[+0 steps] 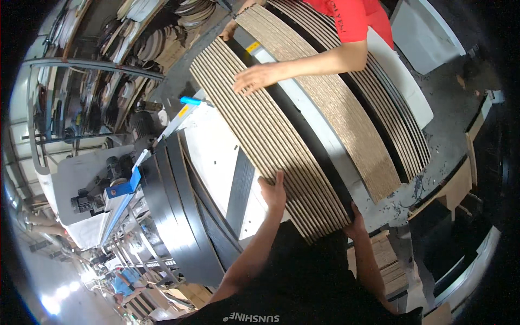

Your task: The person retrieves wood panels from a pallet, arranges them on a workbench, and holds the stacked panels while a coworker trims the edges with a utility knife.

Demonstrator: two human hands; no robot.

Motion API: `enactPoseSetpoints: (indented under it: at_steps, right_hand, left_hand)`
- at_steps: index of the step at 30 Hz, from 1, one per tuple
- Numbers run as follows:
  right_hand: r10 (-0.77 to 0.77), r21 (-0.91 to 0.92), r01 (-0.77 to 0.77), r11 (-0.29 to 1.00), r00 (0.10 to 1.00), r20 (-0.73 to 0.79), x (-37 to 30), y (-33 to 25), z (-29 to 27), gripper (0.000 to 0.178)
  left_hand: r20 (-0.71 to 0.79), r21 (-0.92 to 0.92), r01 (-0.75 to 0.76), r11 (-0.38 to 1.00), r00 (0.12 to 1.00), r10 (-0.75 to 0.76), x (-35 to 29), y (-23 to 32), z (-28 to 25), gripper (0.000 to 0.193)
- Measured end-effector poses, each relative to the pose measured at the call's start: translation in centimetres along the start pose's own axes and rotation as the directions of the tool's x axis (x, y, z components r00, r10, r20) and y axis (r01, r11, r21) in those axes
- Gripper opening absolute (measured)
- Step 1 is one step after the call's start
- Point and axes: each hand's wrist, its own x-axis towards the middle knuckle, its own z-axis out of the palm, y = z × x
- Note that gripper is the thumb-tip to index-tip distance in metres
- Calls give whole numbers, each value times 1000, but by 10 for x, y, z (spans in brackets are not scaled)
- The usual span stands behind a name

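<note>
A long stack of thin black-faced particle boards (254, 124) lies with its ridged brown edges facing up, slanting from the upper left to just in front of me. My left hand (273, 192) grips the left side of this stack near its close end, thumb up against the edges. On the opposite side, my right hand (356, 222) holds the black outer face at the near corner; its fingers are partly hidden. A co-worker in a red shirt has one hand (255, 78) resting over the same stack and the other hand (229, 31) at its far end.
Beyond lie a second board stack (336, 103) and a third stack (387, 103). Loose curved black boards (179, 200) rest on a white machine table (208, 143) at left. Racks of rolled strips (124, 49) stand at the back left; a grey bin (425, 35) sits back right.
</note>
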Motion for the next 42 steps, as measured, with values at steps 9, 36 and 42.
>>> enactPoseSetpoints:
  at_steps: [9, 36, 42]
  right_hand:
    - [45, 284, -79, 956, 991, 125, -12, 20, 21, 74]
    - [569, -214, -528, 822, 772, 283, 136, 33, -138, 106]
    - [612, -243, -562, 791, 743, 271, 118, 43, -132, 103]
  left_hand:
    - [128, 62, 64, 996, 989, -72, 13, 16, -9, 74]
    - [155, -346, 91, 934, 987, -39, 66, 67, 9, 84]
    - [122, -352, 47, 935, 993, -5, 53, 46, 11, 61]
